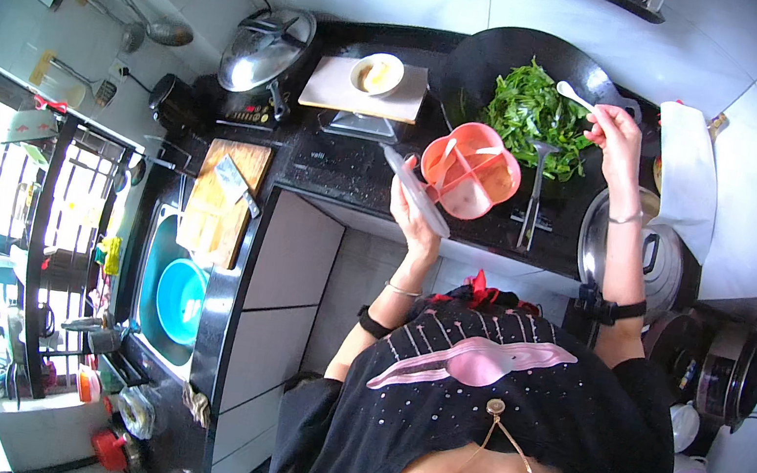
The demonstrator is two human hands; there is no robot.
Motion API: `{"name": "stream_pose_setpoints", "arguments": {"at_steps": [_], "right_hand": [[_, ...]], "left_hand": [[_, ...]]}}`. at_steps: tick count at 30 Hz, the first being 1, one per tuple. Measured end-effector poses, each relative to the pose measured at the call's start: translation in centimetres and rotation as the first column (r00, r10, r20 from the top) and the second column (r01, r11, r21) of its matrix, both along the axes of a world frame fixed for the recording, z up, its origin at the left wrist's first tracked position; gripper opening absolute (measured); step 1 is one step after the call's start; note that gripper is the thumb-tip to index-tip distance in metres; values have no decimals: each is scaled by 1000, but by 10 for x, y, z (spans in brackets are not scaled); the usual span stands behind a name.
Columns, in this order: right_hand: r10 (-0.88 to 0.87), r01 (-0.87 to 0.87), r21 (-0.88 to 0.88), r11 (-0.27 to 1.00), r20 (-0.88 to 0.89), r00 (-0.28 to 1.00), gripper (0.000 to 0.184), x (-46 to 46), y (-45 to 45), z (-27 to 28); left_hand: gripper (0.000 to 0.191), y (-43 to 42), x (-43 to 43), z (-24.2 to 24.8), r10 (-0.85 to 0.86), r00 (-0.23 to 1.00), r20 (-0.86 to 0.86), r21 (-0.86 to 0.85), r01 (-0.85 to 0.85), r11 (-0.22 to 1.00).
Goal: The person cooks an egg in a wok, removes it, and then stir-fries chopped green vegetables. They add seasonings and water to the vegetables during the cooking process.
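My left hand (411, 216) holds a pink four-compartment seasoning box (465, 206), with its pale lid (418, 194) tipped back against the fingers. Small spoons and seasonings lie in its compartments. Above the greens, my right hand (617, 137) pinches a small white spoon (575, 97); whether anything is in its bowl I cannot tell. A black wok (476, 66) holds chopped leafy greens (529, 104). A metal spatula (535, 194) leans over the wok's near edge, its head on the greens and its handle towards me.
Left of the wok, a white bowl (377, 75) sits on a board (321, 82) on a stand. Farther left are a lidded pan (250, 64), a cleaver (232, 178) on a wooden cutting board (202, 223), and a blue basin (179, 298) in the sink. A large metal lid (594, 233) is at the right.
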State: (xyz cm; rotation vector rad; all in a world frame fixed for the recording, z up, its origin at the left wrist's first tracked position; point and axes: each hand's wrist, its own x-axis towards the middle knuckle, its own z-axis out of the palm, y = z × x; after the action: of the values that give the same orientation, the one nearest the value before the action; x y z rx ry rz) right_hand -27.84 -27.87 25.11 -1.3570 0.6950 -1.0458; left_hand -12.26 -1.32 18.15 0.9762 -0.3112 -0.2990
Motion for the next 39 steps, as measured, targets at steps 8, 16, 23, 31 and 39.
{"name": "stream_pose_setpoints", "arguments": {"at_steps": [8,16,23,31,39], "right_hand": [[16,-230,-509,829,-390,921,8,16,154,46],[-406,-95,-731,676,-477,779,9,8,181,22],[-570,287,-759,585,-133,811,8,-45,167,20],[-790,533,-693,486,-87,607,6,-138,153,12],[-869,590,-737,330,7,494,7,-275,153,9]], "left_hand": [[48,3,-6,-3,-83,993,84,-46,87,995],[37,11,-24,7,-201,979,42,133,194,972],[39,-32,-46,16,-300,951,-76,270,309,912],[32,-73,-79,92,-632,770,-90,75,638,767],[33,-132,-242,202,-946,325,16,-3,946,325]]}}
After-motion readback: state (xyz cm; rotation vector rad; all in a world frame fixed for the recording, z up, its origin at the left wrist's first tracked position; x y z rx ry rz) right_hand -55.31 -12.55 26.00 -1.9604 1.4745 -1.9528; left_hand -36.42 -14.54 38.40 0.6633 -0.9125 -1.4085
